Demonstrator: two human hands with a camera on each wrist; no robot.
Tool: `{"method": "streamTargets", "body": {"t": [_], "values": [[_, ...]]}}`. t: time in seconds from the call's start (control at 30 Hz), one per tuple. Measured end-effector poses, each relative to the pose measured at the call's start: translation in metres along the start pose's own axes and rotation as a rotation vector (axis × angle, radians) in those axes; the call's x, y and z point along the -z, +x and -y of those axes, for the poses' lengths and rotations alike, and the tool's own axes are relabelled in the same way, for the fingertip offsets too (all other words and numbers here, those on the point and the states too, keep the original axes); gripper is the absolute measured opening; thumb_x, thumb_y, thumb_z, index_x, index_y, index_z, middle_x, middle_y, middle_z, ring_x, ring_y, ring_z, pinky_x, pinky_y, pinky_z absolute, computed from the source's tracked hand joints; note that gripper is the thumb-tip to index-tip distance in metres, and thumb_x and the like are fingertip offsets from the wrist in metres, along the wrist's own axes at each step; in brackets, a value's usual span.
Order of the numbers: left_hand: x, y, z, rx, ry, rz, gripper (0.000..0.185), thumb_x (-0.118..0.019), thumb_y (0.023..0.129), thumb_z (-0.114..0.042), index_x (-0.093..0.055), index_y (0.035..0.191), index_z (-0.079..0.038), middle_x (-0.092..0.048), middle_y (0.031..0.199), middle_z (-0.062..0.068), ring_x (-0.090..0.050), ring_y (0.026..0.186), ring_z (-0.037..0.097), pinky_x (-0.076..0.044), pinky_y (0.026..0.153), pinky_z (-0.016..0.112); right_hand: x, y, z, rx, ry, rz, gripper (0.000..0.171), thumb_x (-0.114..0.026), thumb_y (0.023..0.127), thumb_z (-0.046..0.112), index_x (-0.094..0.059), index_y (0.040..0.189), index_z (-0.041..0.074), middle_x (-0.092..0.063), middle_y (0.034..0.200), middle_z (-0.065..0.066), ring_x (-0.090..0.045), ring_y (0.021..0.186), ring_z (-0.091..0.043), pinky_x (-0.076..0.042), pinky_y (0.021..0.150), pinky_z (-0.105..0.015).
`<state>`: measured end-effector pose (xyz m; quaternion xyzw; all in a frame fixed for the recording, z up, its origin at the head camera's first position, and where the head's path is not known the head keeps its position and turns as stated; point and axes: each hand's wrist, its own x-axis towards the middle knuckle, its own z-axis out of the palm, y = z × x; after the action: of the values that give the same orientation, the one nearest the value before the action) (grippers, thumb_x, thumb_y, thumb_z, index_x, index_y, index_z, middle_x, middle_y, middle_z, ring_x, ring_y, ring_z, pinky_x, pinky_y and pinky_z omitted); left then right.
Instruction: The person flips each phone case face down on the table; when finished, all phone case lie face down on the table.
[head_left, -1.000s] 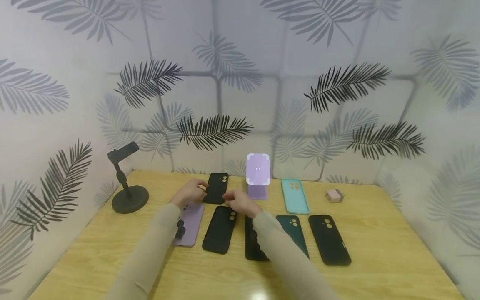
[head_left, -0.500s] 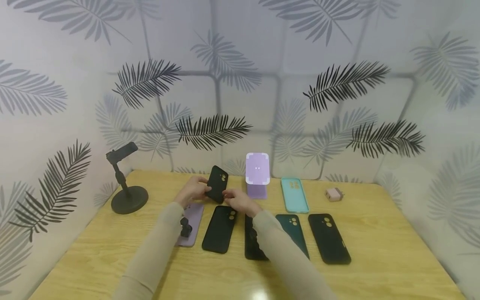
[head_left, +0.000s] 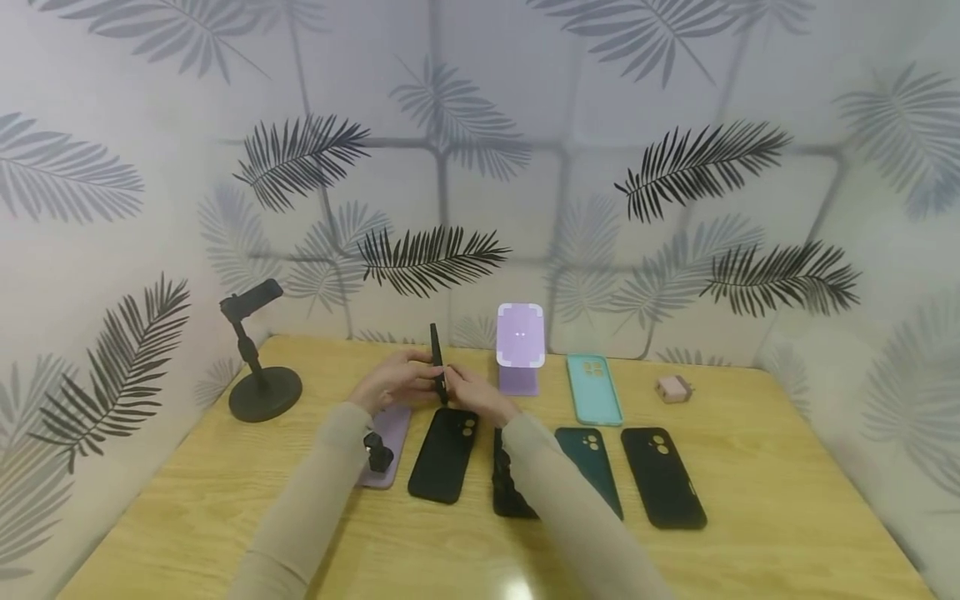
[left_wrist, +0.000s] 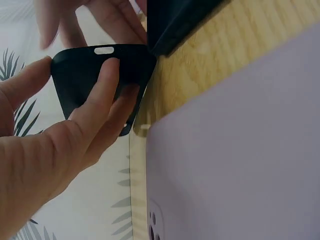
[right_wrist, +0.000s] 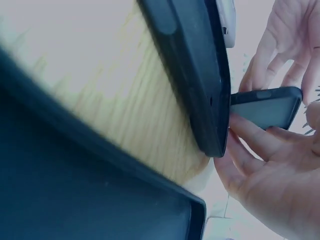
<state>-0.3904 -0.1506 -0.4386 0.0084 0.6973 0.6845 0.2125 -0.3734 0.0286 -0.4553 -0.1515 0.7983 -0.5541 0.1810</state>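
Both hands hold a black phone case (head_left: pixel 435 346) raised at the back of the table, turned edge-on in the head view. My left hand (head_left: pixel 397 379) has its thumb at one corner of the case, its fingers reaching across the inner side in the left wrist view. From the other side my right hand (head_left: pixel 480 396) pinches it, the fingers lying against its face in the right wrist view. Close in front lies another black phone case (head_left: pixel 441 458). A lilac phone case (head_left: pixel 392 433) is partly hidden under the left wrist.
Right of the hands stands a purple phone stand (head_left: pixel 520 337). A turquoise case (head_left: pixel 594 390), a dark teal case (head_left: pixel 587 457), a black case (head_left: pixel 663 479) and a pink charger plug (head_left: pixel 673 388) lie further right. A black round-based stand (head_left: pixel 264 395) is at left.
The black phone case, flat on the table a second ago, has been lifted and turned from face-on to edge-on. Both hands have closed in on it.
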Motion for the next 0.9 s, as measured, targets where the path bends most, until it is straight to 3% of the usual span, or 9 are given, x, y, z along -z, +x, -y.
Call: {"method": "streamTargets", "body": {"t": [0.13, 0.3, 0.47, 0.6, 0.73, 0.83, 0.9], "values": [[-0.004, 0.001, 0.002, 0.01, 0.025, 0.011, 0.065, -0.063, 0.096, -0.011, -0.027, 0.148, 0.002, -0.043, 0.143, 0.028, -0.053, 0.127, 0.041, -0.053, 0.099, 0.043, 0.001, -0.001, 0.0, -0.004, 0.036, 0.009, 0.057, -0.028, 0.109, 0.035, -0.022, 0.155, 0.002, -0.029, 0.158, -0.02, -0.036, 0.142, -0.038, -0.033, 0.117, -0.05], [-0.007, 0.0, 0.003, 0.015, 0.088, 0.012, 0.051, -0.057, 0.099, -0.008, -0.035, 0.144, -0.001, -0.051, 0.137, 0.028, -0.059, 0.121, 0.039, -0.053, 0.098, 0.045, 0.001, -0.003, 0.0, 0.021, 0.05, 0.011, 0.051, -0.027, 0.109, 0.033, -0.03, 0.153, 0.006, -0.034, 0.156, -0.017, -0.032, 0.144, -0.035, -0.027, 0.12, -0.051], [-0.005, 0.0, 0.004, 0.016, 0.163, 0.008, 0.048, -0.056, 0.098, -0.006, -0.04, 0.143, -0.004, -0.051, 0.139, 0.025, -0.055, 0.126, 0.037, -0.05, 0.102, 0.048, 0.002, -0.005, 0.0, 0.062, 0.096, 0.0, 0.046, -0.03, 0.109, 0.023, -0.036, 0.149, 0.002, -0.046, 0.147, -0.02, -0.045, 0.135, -0.037, -0.032, 0.117, -0.052], [-0.003, 0.0, 0.005, 0.03, 0.241, -0.025, 0.046, -0.057, 0.097, -0.006, -0.045, 0.142, -0.007, -0.046, 0.142, 0.023, -0.05, 0.131, 0.035, -0.048, 0.105, 0.047, 0.003, -0.005, -0.005, 0.031, 0.089, -0.116, 0.045, -0.038, 0.107, 0.018, -0.037, 0.148, 0.002, -0.045, 0.147, -0.021, -0.046, 0.133, -0.037, -0.038, 0.112, -0.052], [-0.002, -0.001, 0.002, 0.04, 0.301, -0.078, 0.046, -0.056, 0.097, -0.007, -0.048, 0.142, -0.008, -0.045, 0.143, 0.022, -0.05, 0.131, 0.034, -0.048, 0.105, 0.044, 0.004, -0.004, -0.009, -0.02, 0.032, -0.251, 0.046, -0.05, 0.103, 0.015, -0.041, 0.146, 0.002, -0.056, 0.136, -0.022, -0.059, 0.119, -0.031, -0.052, 0.093, -0.036], [-0.001, 0.0, 0.002, 0.054, 0.322, -0.11, 0.045, -0.056, 0.096, -0.006, -0.049, 0.141, -0.008, -0.046, 0.143, 0.021, -0.05, 0.131, 0.032, -0.049, 0.105, 0.043, 0.005, -0.005, -0.01, -0.027, -0.045, -0.288, 0.039, -0.054, 0.101, 0.014, -0.05, 0.136, -0.002, -0.067, 0.116, -0.022, -0.066, 0.099, -0.027, -0.051, 0.072, -0.027], [0.0, 0.0, 0.002, 0.06, 0.31, -0.118, 0.045, -0.055, 0.097, -0.005, -0.049, 0.141, -0.007, -0.043, 0.146, 0.02, -0.048, 0.132, 0.032, -0.049, 0.104, 0.043, 0.005, -0.007, -0.01, -0.024, -0.093, -0.301, 0.035, -0.057, 0.099, 0.015, -0.055, 0.13, -0.003, -0.068, 0.111, -0.021, -0.067, 0.096, -0.027, -0.053, 0.071, -0.027]]}}
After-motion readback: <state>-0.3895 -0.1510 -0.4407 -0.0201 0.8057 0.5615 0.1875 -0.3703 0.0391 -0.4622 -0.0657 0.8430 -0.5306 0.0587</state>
